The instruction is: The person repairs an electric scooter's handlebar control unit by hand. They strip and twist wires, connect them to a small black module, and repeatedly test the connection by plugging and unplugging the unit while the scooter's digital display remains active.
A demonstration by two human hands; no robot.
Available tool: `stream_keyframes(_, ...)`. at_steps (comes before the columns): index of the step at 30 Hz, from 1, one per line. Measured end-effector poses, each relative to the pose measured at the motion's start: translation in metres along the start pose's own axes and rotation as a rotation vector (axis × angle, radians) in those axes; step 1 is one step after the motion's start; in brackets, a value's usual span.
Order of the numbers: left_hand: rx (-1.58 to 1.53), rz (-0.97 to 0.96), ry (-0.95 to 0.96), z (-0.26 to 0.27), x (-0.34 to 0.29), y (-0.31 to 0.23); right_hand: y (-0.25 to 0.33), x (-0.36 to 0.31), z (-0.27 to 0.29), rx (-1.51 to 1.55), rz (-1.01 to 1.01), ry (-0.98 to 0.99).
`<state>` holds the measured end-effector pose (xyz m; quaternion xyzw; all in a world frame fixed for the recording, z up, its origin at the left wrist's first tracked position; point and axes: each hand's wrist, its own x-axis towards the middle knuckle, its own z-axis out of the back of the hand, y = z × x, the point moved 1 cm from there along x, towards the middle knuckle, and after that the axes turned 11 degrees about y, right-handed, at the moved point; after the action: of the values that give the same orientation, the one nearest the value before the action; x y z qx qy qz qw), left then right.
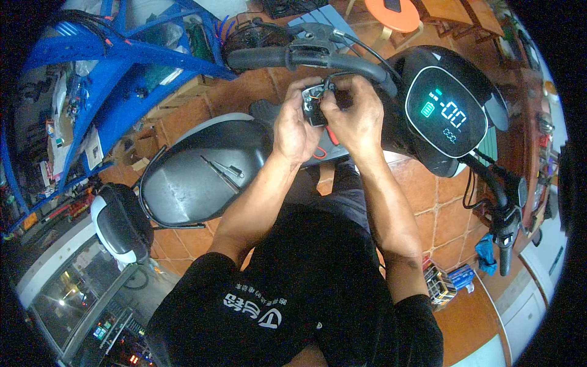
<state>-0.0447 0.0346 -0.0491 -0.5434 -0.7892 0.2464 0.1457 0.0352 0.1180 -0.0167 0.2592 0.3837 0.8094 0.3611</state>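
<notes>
My left hand [291, 127] is closed around a small black switch housing [315, 115] with its inner side turned up, showing metal contacts and thin wires. My right hand [362, 110] pinches at the housing's right edge, by a black cable that runs into it; the fingertips partly cover what they grip. Both hands are just below the left handlebar grip [260, 59] of an electric scooter. To the right, the scooter's lit display [445, 111] glows green and white. Slim dark tools [223, 173] lie on the black seat [177, 189] left of my forearm.
A blue metal rack [113, 73] with parts and cables stands at the left. The right handlebar [502, 238] reaches toward the lower right. An orange-topped stool [391, 17] is at the back. Small boxes [441, 286] sit on a wooden surface at the lower right.
</notes>
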Motion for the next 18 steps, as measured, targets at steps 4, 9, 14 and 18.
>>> stream_keyframes(4,-0.106,0.062,-0.008,-0.002,0.000,-0.003,0.003,-0.003,0.006,0.035,-0.026,0.030)
stream_keyframes(9,-0.291,0.159,-0.001,0.013,0.002,-0.006,-0.008,-0.024,0.034,0.185,-0.039,0.106)
stream_keyframes(14,-0.441,0.251,0.119,0.015,0.009,-0.014,-0.115,-0.084,0.052,0.147,-0.253,0.244)
stream_keyframes(18,-0.372,0.276,0.158,0.016,0.008,-0.022,-0.216,-0.156,0.020,0.075,-0.379,0.438)
